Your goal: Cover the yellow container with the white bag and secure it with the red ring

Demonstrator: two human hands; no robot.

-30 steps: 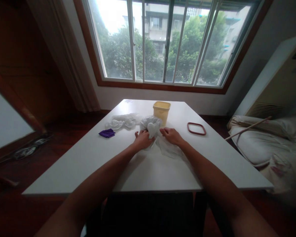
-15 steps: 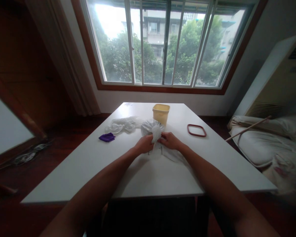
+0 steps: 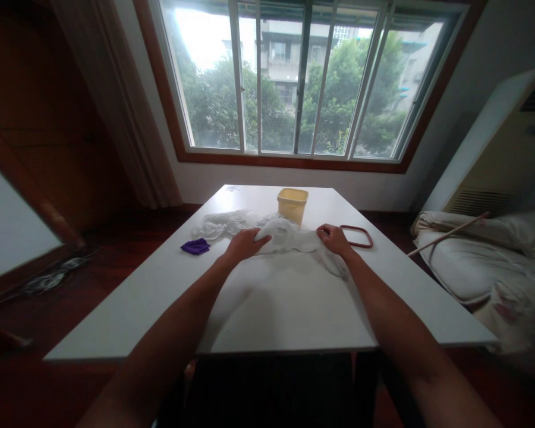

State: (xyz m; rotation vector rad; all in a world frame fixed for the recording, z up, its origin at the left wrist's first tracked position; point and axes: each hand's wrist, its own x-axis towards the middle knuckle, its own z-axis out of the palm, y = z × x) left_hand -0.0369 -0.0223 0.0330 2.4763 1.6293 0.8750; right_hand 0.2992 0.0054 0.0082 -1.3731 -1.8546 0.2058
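Note:
A thin, see-through white plastic bag (image 3: 279, 235) is stretched between my two hands above the middle of the table. My left hand (image 3: 246, 245) is closed on its left side, thumb toward the bag. Farther right, my right hand (image 3: 335, 239) pinches the bag's other side, and a loose part of it hangs below that hand. Just behind the bag stands a yellow square-mouthed plastic bin (image 3: 293, 207), its lower part partly covered by the bag. A reddish-brown rounded rectangular ring (image 3: 360, 244) lies beside my right hand.
On the table's left lie a crumpled white plastic heap (image 3: 218, 224) and a folded purple piece (image 3: 195, 246). The white table (image 3: 160, 309) has its near edge in front of my body. A stick (image 3: 450, 233) rests on a covered pile at the right.
My hands have moved apart, left hand leftward and right hand rightward. The bag, gathered in a bunch before, is now spread out between them. Bin and ring stay in place.

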